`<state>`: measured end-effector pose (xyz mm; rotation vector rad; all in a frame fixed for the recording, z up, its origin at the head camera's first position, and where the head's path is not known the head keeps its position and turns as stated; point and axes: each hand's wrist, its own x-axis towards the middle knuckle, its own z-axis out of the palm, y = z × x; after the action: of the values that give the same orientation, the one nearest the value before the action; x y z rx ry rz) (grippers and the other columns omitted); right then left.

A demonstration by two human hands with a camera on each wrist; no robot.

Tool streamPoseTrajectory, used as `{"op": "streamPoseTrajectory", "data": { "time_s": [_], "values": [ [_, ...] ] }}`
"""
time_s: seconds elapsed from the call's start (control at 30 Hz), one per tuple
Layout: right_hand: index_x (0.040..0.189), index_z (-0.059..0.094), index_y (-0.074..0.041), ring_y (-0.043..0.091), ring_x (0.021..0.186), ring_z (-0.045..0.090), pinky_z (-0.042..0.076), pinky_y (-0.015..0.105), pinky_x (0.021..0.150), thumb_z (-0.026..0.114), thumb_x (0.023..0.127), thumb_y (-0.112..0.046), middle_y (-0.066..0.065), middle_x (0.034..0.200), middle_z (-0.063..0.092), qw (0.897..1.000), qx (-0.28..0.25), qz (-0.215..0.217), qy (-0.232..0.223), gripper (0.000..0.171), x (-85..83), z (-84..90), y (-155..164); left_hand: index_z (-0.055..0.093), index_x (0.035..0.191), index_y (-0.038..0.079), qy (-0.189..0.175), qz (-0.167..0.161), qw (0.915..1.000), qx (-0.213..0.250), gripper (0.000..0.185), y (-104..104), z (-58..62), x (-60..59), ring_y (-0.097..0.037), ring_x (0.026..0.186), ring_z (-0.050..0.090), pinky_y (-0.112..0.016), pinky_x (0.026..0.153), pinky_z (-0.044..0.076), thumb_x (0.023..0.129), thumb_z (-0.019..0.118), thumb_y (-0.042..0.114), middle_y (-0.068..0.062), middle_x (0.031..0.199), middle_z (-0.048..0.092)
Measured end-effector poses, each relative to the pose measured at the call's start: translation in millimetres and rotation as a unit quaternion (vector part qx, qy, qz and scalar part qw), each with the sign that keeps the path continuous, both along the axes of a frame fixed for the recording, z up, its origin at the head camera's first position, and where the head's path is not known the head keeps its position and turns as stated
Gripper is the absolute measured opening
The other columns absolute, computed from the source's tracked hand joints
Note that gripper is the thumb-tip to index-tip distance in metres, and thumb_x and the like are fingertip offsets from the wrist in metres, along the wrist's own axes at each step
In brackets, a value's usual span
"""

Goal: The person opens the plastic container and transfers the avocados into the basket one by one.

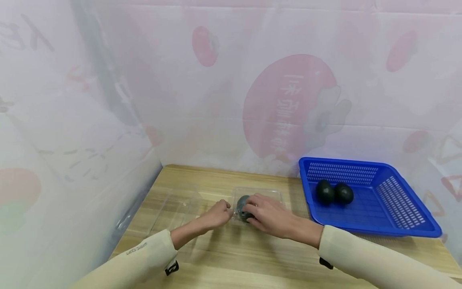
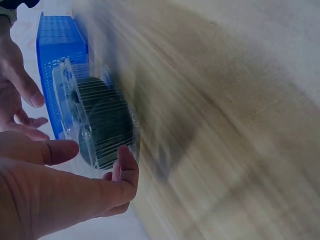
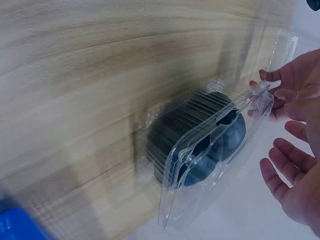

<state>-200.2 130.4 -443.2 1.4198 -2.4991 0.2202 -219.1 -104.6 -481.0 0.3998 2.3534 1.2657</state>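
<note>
A clear plastic clamshell box (image 1: 274, 192) lies on the table in front of me, holding dark green avocados (image 3: 172, 132) behind its ribbed wall. Its lid (image 3: 200, 200) lies over the fruit. At the box's left edge, my left hand (image 1: 218, 214) holds the rim, thumb at the lid side and curled fingers lower down, as the left wrist view shows. My right hand (image 1: 272, 216) is above the lid with fingers loosely bent. From the right wrist view, those fingers (image 3: 285, 160) stand apart from the lid.
To the right stands a blue plastic basket (image 1: 375, 224) with two dark green avocados (image 1: 333, 192) inside. More clear plastic packaging (image 1: 169, 212) lies on the left part of the wooden table (image 1: 231, 257). Printed sheeting (image 1: 223, 100) rises behind the table and along its left.
</note>
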Motion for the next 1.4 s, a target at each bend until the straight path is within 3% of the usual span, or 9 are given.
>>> {"op": "streamPoseTrajectory", "data": {
  "time_s": [0.07, 0.17, 0.3, 0.4, 0.6, 0.7, 0.83, 1.1, 1.4],
  "values": [
    [0.118, 0.076, -0.010, 0.022, 0.112, 0.066, 0.057, 0.036, 0.093, 0.082, 0.095, -0.019, 0.006, 0.119, 0.069, 1.000, 0.003, 0.008, 0.004, 0.026, -1.9, -1.7, -4.0, 0.034, 0.066, 0.019, -0.019, -0.002, 0.9996, 0.021, 0.035, -0.6, -5.1, -0.1, -0.004, 0.046, 0.022, -0.023, 0.048, 0.023, 0.098, 0.041, 0.005, 0.012, 0.052, 0.029],
    [0.120, 0.075, -0.010, 0.023, 0.116, 0.065, 0.056, 0.037, 0.096, 0.082, 0.095, -0.018, 0.008, 0.123, 0.069, 1.000, 0.011, 0.017, 0.006, 0.027, -4.6, -5.4, -9.3, 0.032, 0.059, 0.021, -0.035, -0.010, 0.9986, 0.038, 0.043, -1.2, -3.5, 4.7, -0.004, 0.046, 0.024, -0.020, 0.046, 0.024, 0.097, 0.040, 0.003, 0.013, 0.050, 0.029],
    [0.122, 0.075, -0.012, 0.025, 0.120, 0.064, 0.056, 0.039, 0.098, 0.081, 0.096, -0.018, 0.010, 0.129, 0.067, 1.000, 0.022, 0.014, -0.004, 0.027, -6.6, -9.0, -15.4, 0.038, 0.063, 0.017, -0.066, -0.003, 0.9971, 0.038, 0.035, -3.2, 1.2, 11.8, -0.011, 0.054, 0.030, -0.026, 0.055, 0.031, 0.096, 0.041, 0.003, 0.004, 0.062, 0.038],
    [0.121, 0.076, -0.013, 0.027, 0.124, 0.064, 0.055, 0.042, 0.101, 0.080, 0.097, -0.017, 0.013, 0.132, 0.067, 1.000, 0.020, 0.017, -0.008, 0.025, -8.9, -13.1, -18.7, 0.040, 0.067, 0.016, -0.095, -0.006, 0.9947, 0.041, 0.029, -6.2, 0.8, 12.2, -0.014, 0.058, 0.031, -0.030, 0.060, 0.031, 0.093, 0.043, 0.004, -0.001, 0.070, 0.042],
    [0.119, 0.077, -0.013, 0.028, 0.126, 0.065, 0.055, 0.043, 0.104, 0.077, 0.098, -0.013, 0.015, 0.133, 0.068, 0.999, 0.006, 0.031, -0.012, 0.021, -12.5, -22.7, -23.7, 0.043, 0.067, 0.016, -0.133, -0.033, 0.9892, 0.052, 0.028, -12.0, 1.0, 10.1, -0.016, 0.057, 0.031, -0.031, 0.060, 0.029, 0.091, 0.049, 0.004, -0.003, 0.067, 0.046],
    [0.118, 0.078, -0.015, 0.028, 0.124, 0.066, 0.057, 0.041, 0.099, 0.077, 0.099, -0.015, 0.016, 0.135, 0.067, 0.999, 0.011, 0.025, -0.017, 0.019, -11.0, -24.6, -26.2, 0.054, 0.080, 0.010, -0.140, -0.022, 0.9889, 0.046, 0.015, -14.2, -0.2, 11.0, -0.021, 0.070, 0.048, -0.034, 0.067, 0.038, 0.095, 0.056, 0.006, -0.010, 0.085, 0.061],
    [0.117, 0.078, -0.018, 0.028, 0.123, 0.067, 0.059, 0.040, 0.095, 0.079, 0.098, -0.019, 0.015, 0.139, 0.065, 1.000, 0.022, 0.010, -0.019, 0.019, -8.5, -27.3, -28.9, 0.062, 0.096, 0.004, -0.146, -0.011, 0.9885, 0.038, 0.009, -15.8, -0.9, 11.7, -0.027, 0.087, 0.062, -0.037, 0.074, 0.046, 0.102, 0.060, 0.010, -0.015, 0.101, 0.068],
    [0.112, 0.079, -0.021, 0.026, 0.119, 0.069, 0.061, 0.036, 0.088, 0.078, 0.099, -0.021, 0.013, 0.138, 0.066, 1.000, 0.029, -0.009, -0.004, 0.013, -5.9, -31.0, -33.4, 0.065, 0.094, 0.004, -0.144, -0.033, 0.9883, 0.040, 0.016, -17.4, -0.7, 9.5, -0.024, 0.085, 0.065, -0.033, 0.069, 0.046, 0.107, 0.060, 0.012, -0.012, 0.096, 0.069],
    [0.104, 0.081, -0.018, 0.019, 0.092, 0.075, 0.062, 0.030, 0.075, 0.078, 0.097, -0.016, 0.013, 0.128, 0.070, 1.000, 0.003, 0.008, 0.017, 0.007, -6.9, -33.9, -35.5, 0.066, 0.100, 0.002, -0.145, -0.047, 0.9875, 0.038, 0.015, -19.0, -2.6, 5.4, -0.019, 0.083, 0.065, -0.028, 0.067, 0.047, 0.109, 0.056, 0.009, -0.010, 0.094, 0.071]
  ]
}}
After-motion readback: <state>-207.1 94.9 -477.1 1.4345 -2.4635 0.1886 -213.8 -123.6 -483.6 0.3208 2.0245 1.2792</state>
